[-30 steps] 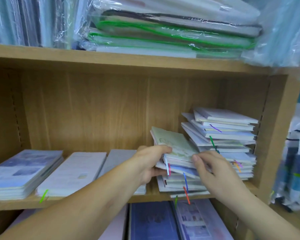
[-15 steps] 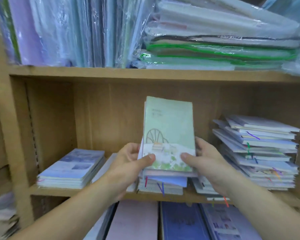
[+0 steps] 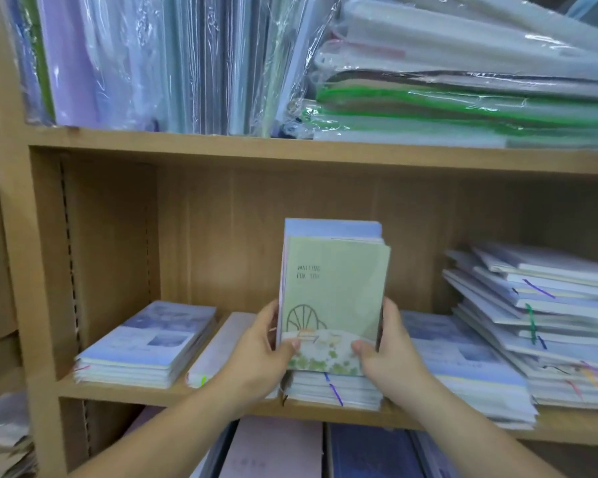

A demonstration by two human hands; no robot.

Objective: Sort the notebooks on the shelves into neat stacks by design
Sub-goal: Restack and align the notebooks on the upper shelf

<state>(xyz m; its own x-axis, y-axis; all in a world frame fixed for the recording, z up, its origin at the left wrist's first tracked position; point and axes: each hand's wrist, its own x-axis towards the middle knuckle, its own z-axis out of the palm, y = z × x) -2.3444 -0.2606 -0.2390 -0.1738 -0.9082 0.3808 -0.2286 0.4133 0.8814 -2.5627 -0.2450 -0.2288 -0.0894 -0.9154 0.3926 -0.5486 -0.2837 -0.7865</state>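
Notebook bundle upright, long axis vertical, green cover near. Left hand, right hand grip its lower side edges, equally near; short stack directly below, on shelf.

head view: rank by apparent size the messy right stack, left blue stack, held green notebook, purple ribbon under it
1. messy right stack
2-3. green notebook and left blue stack look alike; the notebook is nearer the camera, so unranked
4. purple ribbon
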